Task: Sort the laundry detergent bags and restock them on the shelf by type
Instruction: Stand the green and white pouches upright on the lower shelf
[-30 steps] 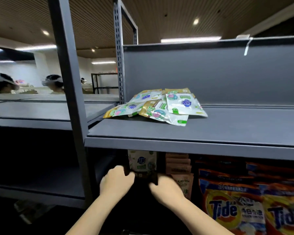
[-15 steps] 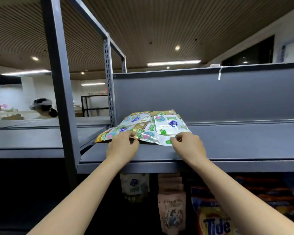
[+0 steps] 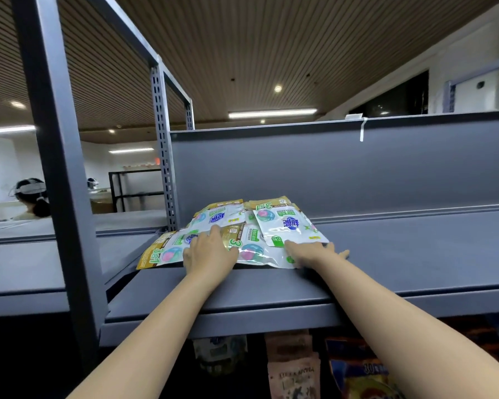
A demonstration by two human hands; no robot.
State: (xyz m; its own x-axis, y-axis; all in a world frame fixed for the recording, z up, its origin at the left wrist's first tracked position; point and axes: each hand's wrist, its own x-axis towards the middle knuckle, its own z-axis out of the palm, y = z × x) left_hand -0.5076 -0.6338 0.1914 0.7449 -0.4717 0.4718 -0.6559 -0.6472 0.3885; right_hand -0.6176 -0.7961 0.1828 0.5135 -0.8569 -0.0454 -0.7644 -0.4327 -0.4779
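Note:
Several flat white-and-gold detergent bags [image 3: 274, 226] lie overlapping in a loose pile at the left end of the grey upper shelf [image 3: 386, 254]. My left hand [image 3: 209, 251] lies flat on the pile's left bags with fingers extended. My right hand [image 3: 314, 251] rests on the shelf at the pile's right front corner, fingers stretched out and touching the bag edge. Neither hand grips a bag. On the shelf below stand a pale bag [image 3: 219, 352], brown pouches [image 3: 293, 367] and an orange detergent bag [image 3: 366, 378], partly hidden by my arms.
A grey upright post [image 3: 58, 168] stands at the left, a perforated post [image 3: 163, 156] behind the pile. The shelf's back panel [image 3: 343, 168] rises behind the bags. A neighbouring shelf [image 3: 26, 269] extends left. A person sits far left in the background.
Both hands rose from the lower shelf to the upper shelf. Since half a second ago they have flattened onto the pile and the view has tilted upward.

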